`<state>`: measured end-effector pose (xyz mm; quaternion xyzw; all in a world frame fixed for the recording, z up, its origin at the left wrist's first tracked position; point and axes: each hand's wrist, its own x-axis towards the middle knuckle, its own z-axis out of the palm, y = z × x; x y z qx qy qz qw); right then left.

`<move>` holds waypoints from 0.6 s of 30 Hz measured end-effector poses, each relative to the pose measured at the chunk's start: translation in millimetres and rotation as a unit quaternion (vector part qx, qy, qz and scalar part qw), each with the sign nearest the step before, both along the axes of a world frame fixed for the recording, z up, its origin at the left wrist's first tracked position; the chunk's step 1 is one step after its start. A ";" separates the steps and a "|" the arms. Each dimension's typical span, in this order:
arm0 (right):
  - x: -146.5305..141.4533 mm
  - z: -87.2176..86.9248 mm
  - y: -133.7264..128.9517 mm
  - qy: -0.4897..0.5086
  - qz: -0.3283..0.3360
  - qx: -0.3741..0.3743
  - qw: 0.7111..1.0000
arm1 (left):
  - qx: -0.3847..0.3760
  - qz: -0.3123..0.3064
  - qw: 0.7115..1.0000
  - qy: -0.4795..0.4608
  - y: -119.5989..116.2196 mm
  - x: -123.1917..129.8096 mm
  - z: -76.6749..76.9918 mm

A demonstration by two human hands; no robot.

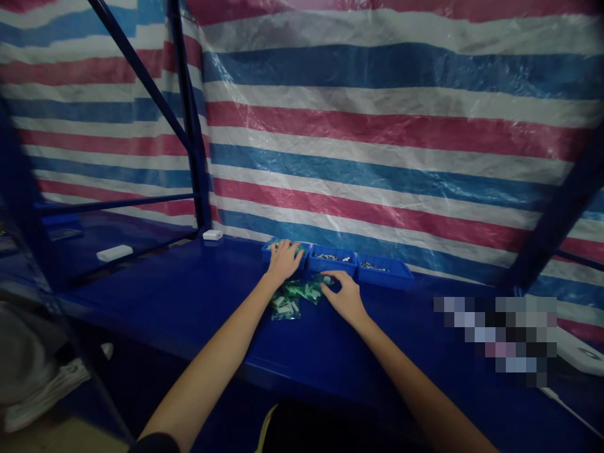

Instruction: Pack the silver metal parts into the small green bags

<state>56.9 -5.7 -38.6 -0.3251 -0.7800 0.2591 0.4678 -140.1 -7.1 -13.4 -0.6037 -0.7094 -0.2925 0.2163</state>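
My left hand (284, 259) reaches over the left blue bin (265, 254), its fingers spread and bent down onto the contents. Something green shows by its fingertips; the rest of that bin is mostly covered by the hand. On the table before the bins lies a loose pile of small clear plastic bags (285, 307) with green and whitish pieces inside. At the pile's right edge is my right hand (345, 294), thumb and forefinger apart and curved toward a bag. I cannot tell whether it touches that bag.
A middle bin (336, 264) and a right bin (385, 272) hold small metallic parts. White boxes (212, 234) (114, 253) stand left. A white device (580, 349) with a cable lies right, beside a blurred-out patch. Blue frame posts (191, 138) and striped sheeting (377, 132) enclose the blue table (189, 296).
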 end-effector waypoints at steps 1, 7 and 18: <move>0.2 -1.9 -0.8 -0.037 0.005 0.024 0.999 | -0.017 -0.012 1.000 0.012 -0.6 0.5 -0.6; -1.0 -13.3 -5.9 -0.184 0.069 0.057 0.979 | -0.047 -0.036 0.998 0.030 2.3 -5.0 -8.4; 1.7 -4.4 -4.5 -0.192 0.086 0.053 0.976 | -0.077 -0.030 0.996 0.028 0.3 -4.6 -7.3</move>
